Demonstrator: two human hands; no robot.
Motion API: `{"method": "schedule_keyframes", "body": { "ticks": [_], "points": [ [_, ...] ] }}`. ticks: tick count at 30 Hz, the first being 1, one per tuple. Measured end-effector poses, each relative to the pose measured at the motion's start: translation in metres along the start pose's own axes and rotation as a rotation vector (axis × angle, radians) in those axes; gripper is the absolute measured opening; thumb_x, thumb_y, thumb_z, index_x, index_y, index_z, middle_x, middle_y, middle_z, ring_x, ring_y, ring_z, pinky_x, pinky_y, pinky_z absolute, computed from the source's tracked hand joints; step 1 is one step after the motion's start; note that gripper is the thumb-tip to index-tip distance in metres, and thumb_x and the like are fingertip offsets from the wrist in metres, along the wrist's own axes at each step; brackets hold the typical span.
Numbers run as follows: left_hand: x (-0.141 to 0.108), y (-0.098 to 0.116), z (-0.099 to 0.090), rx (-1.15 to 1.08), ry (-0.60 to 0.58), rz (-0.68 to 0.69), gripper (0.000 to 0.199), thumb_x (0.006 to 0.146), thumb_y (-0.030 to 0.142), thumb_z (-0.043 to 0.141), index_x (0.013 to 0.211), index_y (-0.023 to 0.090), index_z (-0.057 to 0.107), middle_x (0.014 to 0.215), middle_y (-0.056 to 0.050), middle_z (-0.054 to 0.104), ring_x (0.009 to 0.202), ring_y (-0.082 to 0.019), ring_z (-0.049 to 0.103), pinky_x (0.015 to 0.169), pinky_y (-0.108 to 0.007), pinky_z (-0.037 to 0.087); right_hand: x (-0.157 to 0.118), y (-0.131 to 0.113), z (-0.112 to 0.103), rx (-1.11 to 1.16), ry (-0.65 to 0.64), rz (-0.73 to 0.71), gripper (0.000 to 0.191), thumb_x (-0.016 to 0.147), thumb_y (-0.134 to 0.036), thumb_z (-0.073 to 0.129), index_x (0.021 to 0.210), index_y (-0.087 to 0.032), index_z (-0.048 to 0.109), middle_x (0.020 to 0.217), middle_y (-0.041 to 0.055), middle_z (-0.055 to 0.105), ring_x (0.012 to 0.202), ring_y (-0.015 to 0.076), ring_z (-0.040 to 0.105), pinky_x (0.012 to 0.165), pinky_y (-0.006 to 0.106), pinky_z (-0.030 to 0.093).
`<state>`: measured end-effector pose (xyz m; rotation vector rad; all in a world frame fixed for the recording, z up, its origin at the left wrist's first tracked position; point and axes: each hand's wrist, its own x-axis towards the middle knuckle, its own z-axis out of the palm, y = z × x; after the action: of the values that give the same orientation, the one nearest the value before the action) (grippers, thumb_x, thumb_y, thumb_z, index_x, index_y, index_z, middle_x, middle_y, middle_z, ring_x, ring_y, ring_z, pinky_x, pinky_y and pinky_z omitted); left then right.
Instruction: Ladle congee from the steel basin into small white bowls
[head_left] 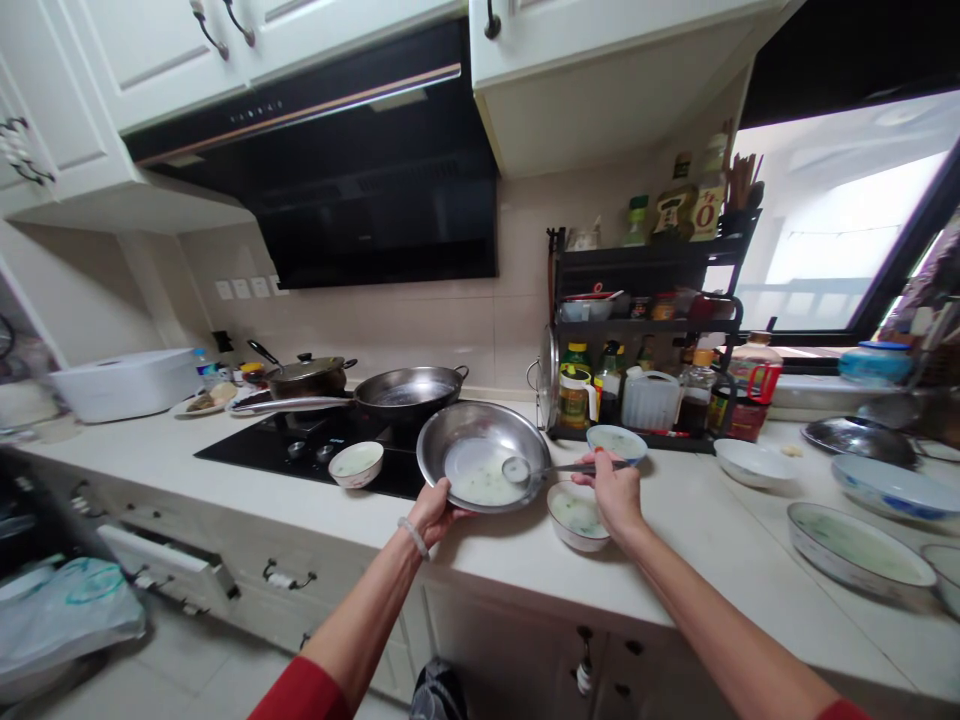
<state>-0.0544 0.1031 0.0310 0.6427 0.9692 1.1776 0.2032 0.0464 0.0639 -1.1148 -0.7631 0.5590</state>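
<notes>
My left hand (437,511) grips the near rim of a steel basin (480,425), which is tilted and holds some pale soup with green bits. In my right hand (613,492) is the handle of a metal ladle (516,470), its bowl down in the basin's soup. Just below the ladle's handle, a bowl of soup (579,518) stands on the counter near my right hand. A second soup bowl (616,444) sits behind that hand. Left of the basin, another filled bowl (357,464) rests at the cooktop's front edge.
A wok (409,392) and a lidded pot (307,377) stand on the black cooktop (300,450). Behind my right hand is a black rack (645,325) with bottles and jars. Several more bowls stand to the right, including a large soup bowl (859,548). A drawer (169,565) juts out lower left.
</notes>
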Motion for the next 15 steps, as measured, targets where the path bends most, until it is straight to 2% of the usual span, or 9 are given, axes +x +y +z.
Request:
{"method": "schedule_keyframes", "body": {
  "ticks": [8, 15],
  "points": [
    [-0.002, 0.000, 0.005, -0.001, 0.005, -0.016, 0.017, 0.080, 0.004, 0.047, 0.095, 0.013, 0.051, 0.064, -0.004, 0.063, 0.054, -0.018, 0.065, 0.047, -0.030, 0.057, -0.002, -0.018, -0.011, 0.157, 0.055, 0.089, 0.012, 0.070, -0.025, 0.058, 0.062, -0.015, 0.058, 0.055, 0.0007, 0.064, 0.038, 0.0123, 0.059, 0.042, 0.024, 0.054],
    [0.002, -0.003, 0.003, -0.029, -0.024, -0.035, 0.021, 0.081, 0.005, 0.048, 0.099, 0.014, 0.051, 0.063, -0.002, 0.063, 0.053, -0.016, 0.065, 0.047, -0.026, 0.056, -0.001, -0.033, -0.036, 0.181, 0.057, 0.073, 0.015, 0.068, -0.027, 0.064, 0.060, -0.015, 0.058, 0.056, 0.0020, 0.065, 0.043, 0.0123, 0.061, 0.043, 0.023, 0.056]
  ]
}}
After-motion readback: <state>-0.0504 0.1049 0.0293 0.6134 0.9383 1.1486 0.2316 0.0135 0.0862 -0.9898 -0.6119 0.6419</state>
